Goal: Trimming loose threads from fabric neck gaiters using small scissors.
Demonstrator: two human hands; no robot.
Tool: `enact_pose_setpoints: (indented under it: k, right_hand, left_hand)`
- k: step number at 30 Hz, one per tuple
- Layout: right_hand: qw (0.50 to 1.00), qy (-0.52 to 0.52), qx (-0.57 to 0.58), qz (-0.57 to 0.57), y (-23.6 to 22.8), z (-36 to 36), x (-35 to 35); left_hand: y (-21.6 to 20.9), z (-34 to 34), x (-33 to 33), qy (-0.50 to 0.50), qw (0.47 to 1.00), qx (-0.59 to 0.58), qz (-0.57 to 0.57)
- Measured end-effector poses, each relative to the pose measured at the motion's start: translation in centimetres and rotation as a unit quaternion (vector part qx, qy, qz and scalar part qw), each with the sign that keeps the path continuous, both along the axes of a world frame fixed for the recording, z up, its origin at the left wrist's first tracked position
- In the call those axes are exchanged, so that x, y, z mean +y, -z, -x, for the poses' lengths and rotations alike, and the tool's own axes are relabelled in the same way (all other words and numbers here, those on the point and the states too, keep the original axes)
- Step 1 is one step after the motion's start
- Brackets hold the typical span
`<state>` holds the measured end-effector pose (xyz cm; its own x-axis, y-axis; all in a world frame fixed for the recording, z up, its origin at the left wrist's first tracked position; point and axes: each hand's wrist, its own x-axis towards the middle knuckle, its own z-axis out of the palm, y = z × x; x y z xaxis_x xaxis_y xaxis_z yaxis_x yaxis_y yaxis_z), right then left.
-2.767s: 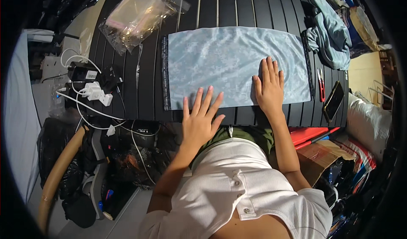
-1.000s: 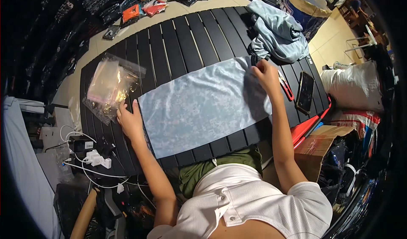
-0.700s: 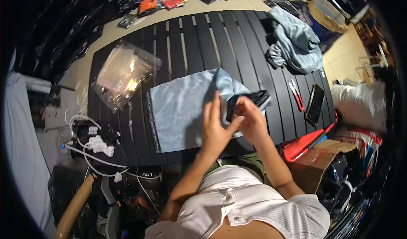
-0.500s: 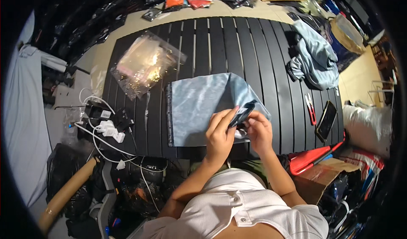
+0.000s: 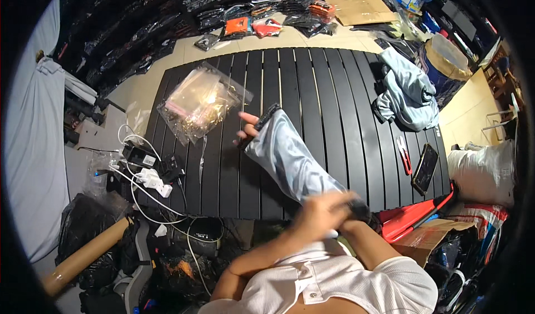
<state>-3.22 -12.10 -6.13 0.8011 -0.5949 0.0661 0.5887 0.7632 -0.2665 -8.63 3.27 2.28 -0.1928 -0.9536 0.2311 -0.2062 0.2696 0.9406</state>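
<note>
Light-blue cloth [image 5: 290, 161] folded to a narrow strip above the black slatted counter [image 5: 334, 91], stretched between 2 hands: left hand [image 5: 252, 129] fingers pinch its far end, right hand [image 5: 323, 216] fingers closed on the near end; laying down remains.

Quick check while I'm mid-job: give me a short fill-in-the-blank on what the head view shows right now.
1. The left hand holds one end of the light blue folded ____ above the black slatted table.
2. The clear plastic bag lies to the ____ of that hand.
3. The dark flat phone lies beside the red-handled ____ near the table's right edge.

Missing words: cloth; left; scissors
</note>
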Motion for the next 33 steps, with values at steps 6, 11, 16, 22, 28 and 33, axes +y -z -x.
enact_pose_setpoints:
  k: [6, 11, 16, 22, 28, 33]
  right_hand:
    - [0.977, 0.057, 0.159, 0.128, -0.9, 5.8, 5.6]
    - [0.942, 0.03, 0.334, 0.027, -6.8, 14.8, 8.7]
    - [0.936, 0.335, 0.106, 0.021, -8.7, 24.3, 5.4]
    - [0.841, 0.472, 0.206, 0.167, -9.1, 27.1, 4.9]
    - [0.926, 0.22, 0.308, 0.007, -0.1, 27.1, -0.9]
    - [0.672, 0.183, 0.648, 0.309, -1.0, 24.6, 3.0]
  left_hand:
    - [1.0, -10.6, -5.2, -0.438, 0.876, -0.14, 0.148]
    - [2.8, -17.0, -4.0, -0.488, 0.873, -0.008, -0.002]
    - [2.1, -20.0, -1.5, -0.461, 0.757, 0.417, -0.2]
    - [2.0, -22.9, 3.0, -0.268, 0.741, 0.612, -0.062]
    - [7.8, -20.9, -4.3, -0.401, 0.847, 0.331, -0.116]
    - [9.6, -15.0, -1.5, -0.48, 0.81, -0.337, 0.003]
